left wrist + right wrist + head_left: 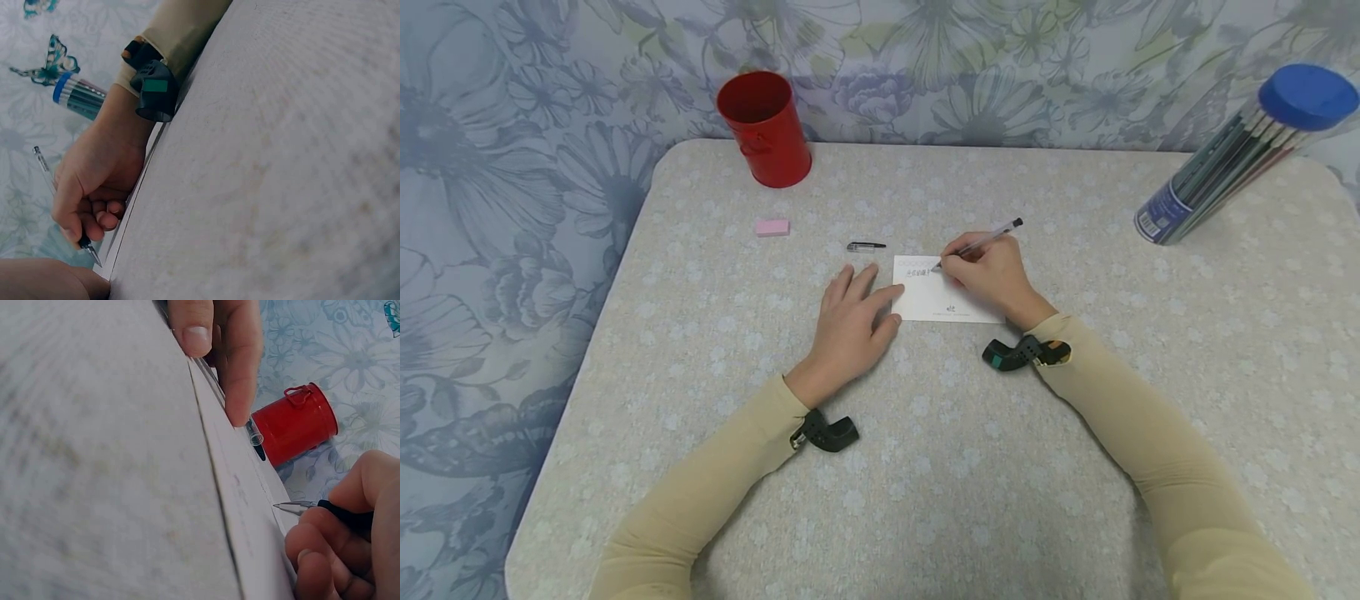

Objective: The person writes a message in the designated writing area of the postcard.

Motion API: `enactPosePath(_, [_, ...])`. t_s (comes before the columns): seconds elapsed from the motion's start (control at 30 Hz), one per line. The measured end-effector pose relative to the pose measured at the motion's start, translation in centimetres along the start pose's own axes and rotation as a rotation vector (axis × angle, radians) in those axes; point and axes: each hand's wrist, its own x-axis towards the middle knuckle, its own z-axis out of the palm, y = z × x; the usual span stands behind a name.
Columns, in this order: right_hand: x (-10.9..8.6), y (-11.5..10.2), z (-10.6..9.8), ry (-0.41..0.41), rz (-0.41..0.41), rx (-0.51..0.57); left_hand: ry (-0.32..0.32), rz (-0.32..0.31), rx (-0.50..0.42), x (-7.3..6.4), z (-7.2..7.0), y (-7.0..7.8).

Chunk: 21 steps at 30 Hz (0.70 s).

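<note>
Beige sleeves (pixel 1195 475) come nearest the camera, running forward over the patterned tabletop (pixel 925 500) to two hands at a white card (pixel 928 298). Its long axis runs left to right, slightly tilted, with the right end partly hidden under the right hand (pixel 994 273). That hand's thumb and index finger pinch a clear-barrelled pen (pixel 992 237) close to its nib, the other fingers curled beneath. The pen's long axis slants from the nib, leftward and nearer the person, to the barrel's end, rightward and farther off. The nib sits just right of a short handwritten line (pixel 917 273) near the card's far edge; whether it touches the paper, I cannot tell. Bare card lies leftward and nearer the person from these fingers.

The left hand (pixel 850 333) lies palm down, fingers spread and fairly straight, gripping nothing, its index fingertip at the card's left edge. Just beyond it lies the black-and-clear pen cap (pixel 867 247).
</note>
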Motion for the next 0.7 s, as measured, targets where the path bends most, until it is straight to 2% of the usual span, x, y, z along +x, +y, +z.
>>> enactPosePath(0.3, [0.00,0.25,0.05,0.017,-0.002,0.006,-0.009,-0.008,0.001,0.01,0.13,-0.11])
enactPosePath(0.7, [0.03,0.04,0.00,-0.002,-0.002,0.017,-0.008,-0.016,0.001,0.10,0.10,-0.12])
